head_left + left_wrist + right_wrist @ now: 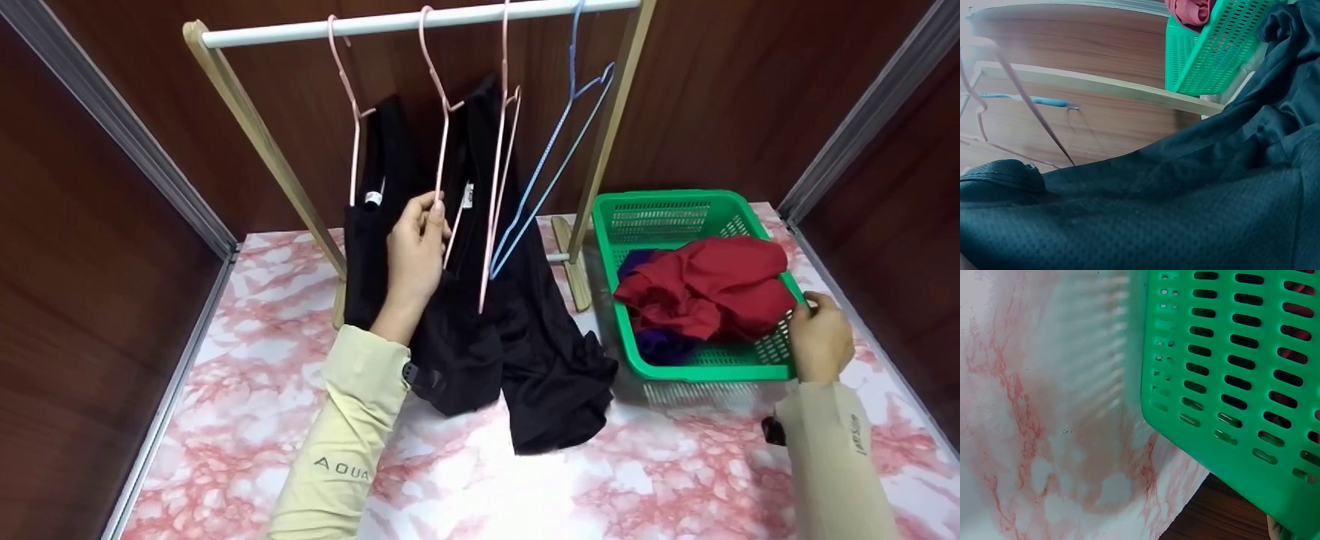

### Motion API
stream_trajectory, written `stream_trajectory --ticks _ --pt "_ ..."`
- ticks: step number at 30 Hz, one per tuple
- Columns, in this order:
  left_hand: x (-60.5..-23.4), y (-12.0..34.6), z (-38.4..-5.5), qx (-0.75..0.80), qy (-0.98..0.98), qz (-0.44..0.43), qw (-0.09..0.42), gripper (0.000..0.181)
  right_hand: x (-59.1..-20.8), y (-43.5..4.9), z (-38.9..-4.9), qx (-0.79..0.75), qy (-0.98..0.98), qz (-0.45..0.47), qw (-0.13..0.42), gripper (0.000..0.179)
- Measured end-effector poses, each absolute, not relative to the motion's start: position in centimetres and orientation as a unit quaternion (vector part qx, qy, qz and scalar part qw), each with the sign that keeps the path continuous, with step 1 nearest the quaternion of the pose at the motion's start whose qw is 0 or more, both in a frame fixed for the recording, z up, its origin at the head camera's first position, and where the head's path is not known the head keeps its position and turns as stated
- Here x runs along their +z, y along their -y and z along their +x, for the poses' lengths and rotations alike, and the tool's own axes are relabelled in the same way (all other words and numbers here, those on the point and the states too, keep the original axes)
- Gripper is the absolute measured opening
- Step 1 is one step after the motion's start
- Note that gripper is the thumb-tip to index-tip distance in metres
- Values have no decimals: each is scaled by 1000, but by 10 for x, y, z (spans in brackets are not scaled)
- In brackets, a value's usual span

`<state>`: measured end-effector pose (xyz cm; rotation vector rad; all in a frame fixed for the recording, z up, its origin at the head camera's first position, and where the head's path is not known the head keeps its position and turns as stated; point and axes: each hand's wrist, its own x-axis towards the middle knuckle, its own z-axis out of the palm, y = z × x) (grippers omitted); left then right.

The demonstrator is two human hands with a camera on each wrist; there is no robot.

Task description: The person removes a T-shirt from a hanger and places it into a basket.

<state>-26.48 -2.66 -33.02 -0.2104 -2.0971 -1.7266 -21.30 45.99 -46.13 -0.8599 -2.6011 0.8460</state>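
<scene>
Pink hanger (443,150) between left fingers (421,202)

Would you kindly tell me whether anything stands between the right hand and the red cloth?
Only the green basket's rim, which the right hand grips; the red cloth lies just inside, with nothing visible covering it.

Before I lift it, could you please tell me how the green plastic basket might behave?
The green plastic basket should be light for its size, given its slotted walls. It looks fairly stiff, its rim unbowed beside the red cloth. With the right grip at one side only, it may tip if lifted there.
</scene>
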Motion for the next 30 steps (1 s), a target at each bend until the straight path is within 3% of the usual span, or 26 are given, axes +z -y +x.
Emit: stream_trajectory --ticks 13,30 --pt "-332 18 -255 -571 755 -162 280 26 -462 -459 -213 282 902 -297 137 45" --pt "-358 14 -249 -585 755 -127 270 19 -462 -459 -214 281 902 -297 137 45"
